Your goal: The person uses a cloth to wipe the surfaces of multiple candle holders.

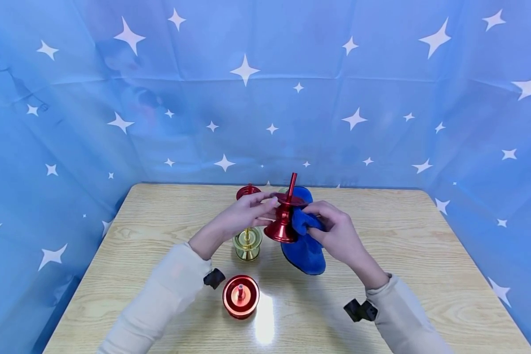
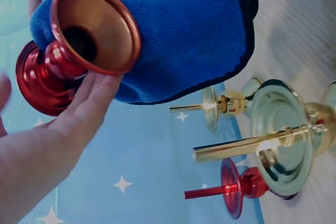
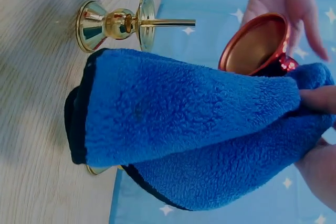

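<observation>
A red metal candlestick (image 1: 284,219) is held up over the table, slightly tilted, its spike upward. My left hand (image 1: 248,212) is at its left side, with extended fingers touching it near the base and the thumb apart in the left wrist view. On the other side my right hand (image 1: 338,232) pinches a blue plush cloth (image 1: 307,253) with black edging. A bunched part of this cloth presses against the candlestick's stem; the rest hangs down. In the left wrist view the candlestick's hollow base (image 2: 107,30) faces the camera.
Another red candlestick (image 1: 241,297) stands on the wooden table (image 1: 380,236) near the front. Behind it is a gold candlestick (image 1: 248,246), with a further red one (image 1: 249,191) at the back. The cloth partly hides another gold candlestick. A blue star-patterned curtain (image 1: 301,128) surrounds the table.
</observation>
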Motion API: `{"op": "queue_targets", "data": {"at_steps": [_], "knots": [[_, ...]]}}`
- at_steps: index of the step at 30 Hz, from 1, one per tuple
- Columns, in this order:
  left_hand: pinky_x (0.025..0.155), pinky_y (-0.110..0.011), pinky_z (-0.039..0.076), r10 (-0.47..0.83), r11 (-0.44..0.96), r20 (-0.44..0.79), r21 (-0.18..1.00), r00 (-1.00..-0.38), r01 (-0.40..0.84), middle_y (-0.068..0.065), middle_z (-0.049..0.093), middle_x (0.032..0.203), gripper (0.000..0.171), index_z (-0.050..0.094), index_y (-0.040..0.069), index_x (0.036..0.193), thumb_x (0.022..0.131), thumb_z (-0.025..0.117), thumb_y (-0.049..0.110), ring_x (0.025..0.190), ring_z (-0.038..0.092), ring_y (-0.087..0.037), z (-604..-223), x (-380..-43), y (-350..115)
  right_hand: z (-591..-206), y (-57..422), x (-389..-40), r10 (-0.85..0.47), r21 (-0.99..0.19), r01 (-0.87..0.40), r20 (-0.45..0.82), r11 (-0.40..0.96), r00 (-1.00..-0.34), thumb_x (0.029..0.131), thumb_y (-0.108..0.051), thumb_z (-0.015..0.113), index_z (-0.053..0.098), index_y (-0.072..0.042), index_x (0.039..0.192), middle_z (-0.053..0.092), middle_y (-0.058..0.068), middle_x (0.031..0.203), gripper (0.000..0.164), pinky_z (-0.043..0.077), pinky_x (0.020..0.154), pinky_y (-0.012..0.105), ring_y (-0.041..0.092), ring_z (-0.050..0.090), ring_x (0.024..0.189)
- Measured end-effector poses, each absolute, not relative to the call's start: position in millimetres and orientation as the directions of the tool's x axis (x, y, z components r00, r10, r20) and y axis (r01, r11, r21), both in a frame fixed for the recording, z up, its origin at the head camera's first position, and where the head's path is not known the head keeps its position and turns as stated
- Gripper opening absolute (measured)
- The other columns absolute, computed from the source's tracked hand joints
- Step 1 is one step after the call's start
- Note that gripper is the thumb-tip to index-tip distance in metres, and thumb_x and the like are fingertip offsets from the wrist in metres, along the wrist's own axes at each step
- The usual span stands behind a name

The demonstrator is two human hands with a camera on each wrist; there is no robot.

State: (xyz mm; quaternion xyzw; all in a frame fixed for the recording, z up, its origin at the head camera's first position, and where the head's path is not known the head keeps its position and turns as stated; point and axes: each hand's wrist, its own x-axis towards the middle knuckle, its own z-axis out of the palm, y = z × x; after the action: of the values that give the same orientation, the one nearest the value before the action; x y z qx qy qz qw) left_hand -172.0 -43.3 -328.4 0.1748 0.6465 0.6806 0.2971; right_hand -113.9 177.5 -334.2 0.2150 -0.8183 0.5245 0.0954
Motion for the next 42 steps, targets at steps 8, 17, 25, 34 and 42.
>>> {"op": "queue_targets", "data": {"at_steps": [8, 17, 25, 34, 42], "knots": [[0.081, -0.033, 0.051, 0.462, 0.031, -0.187, 0.98, -0.867, -0.194, -0.011, 0.061, 0.089, 0.035, 0.055, -0.013, 0.11, 0.099, 0.041, 0.017, 0.084, 0.06, -0.023, -321.5, -178.0, -38.9, -333.0, 175.5, -113.9, -0.271, -0.78, -0.489, 0.41, 0.39, -0.871, 0.073, 0.021, 0.059, 0.063, 0.003, 0.098, 0.061, 0.013, 0.102, 0.032, 0.05, 0.076, 0.019, 0.019, 0.059, 0.091], [0.064, -0.022, 0.052, 0.45, -0.068, -0.232, 0.954, -0.863, -0.292, -0.007, 0.059, 0.076, 0.027, 0.047, -0.016, 0.116, 0.092, 0.047, -0.002, 0.063, 0.06, -0.013, -319.9, -180.1, -45.3, -336.0, 178.8, -116.5, -0.315, -0.7, -0.524, 0.42, 0.484, -0.851, 0.074, 0.017, 0.062, 0.066, -0.004, 0.098, 0.062, 0.008, 0.103, 0.033, 0.052, 0.075, 0.028, 0.022, 0.059, 0.092], [0.066, -0.022, 0.052, 0.401, -0.069, -0.155, 0.978, -0.903, -0.198, -0.011, 0.059, 0.085, 0.032, 0.044, -0.016, 0.12, 0.09, 0.047, -0.006, 0.067, 0.059, -0.015, -314.5, -186.3, -72.1, -339.0, 201.5, -119.2, -0.262, -0.704, -0.432, 0.344, 0.564, -0.902, 0.076, 0.014, 0.063, 0.064, -0.001, 0.104, 0.062, 0.012, 0.103, 0.031, 0.053, 0.069, 0.031, 0.023, 0.061, 0.085], [0.067, -0.021, 0.052, 0.226, -0.134, -0.128, 0.978, -0.966, -0.161, -0.004, 0.061, 0.078, 0.036, 0.037, -0.016, 0.125, 0.091, 0.045, -0.005, 0.065, 0.059, -0.011, -327.9, -203.8, -117.2, -346.4, 235.1, -119.8, -0.163, -0.704, -0.313, 0.274, 0.637, -0.948, 0.079, 0.01, 0.063, 0.062, 0.0, 0.11, 0.061, 0.015, 0.102, 0.033, 0.053, 0.069, 0.031, 0.026, 0.06, 0.085], [0.069, -0.02, 0.052, 0.078, -0.127, -0.2, 0.97, -0.977, -0.209, -0.004, 0.061, 0.073, 0.038, 0.033, -0.015, 0.128, 0.093, 0.044, -0.004, 0.064, 0.06, -0.009, -370.3, -219.2, -146.1, -354.4, 254.7, -117.6, -0.111, -0.733, -0.215, 0.188, 0.646, -0.976, 0.082, 0.008, 0.061, 0.058, 0.003, 0.115, 0.06, 0.019, 0.105, 0.033, 0.048, 0.081, 0.048, 0.031, 0.057, 0.094]]}}
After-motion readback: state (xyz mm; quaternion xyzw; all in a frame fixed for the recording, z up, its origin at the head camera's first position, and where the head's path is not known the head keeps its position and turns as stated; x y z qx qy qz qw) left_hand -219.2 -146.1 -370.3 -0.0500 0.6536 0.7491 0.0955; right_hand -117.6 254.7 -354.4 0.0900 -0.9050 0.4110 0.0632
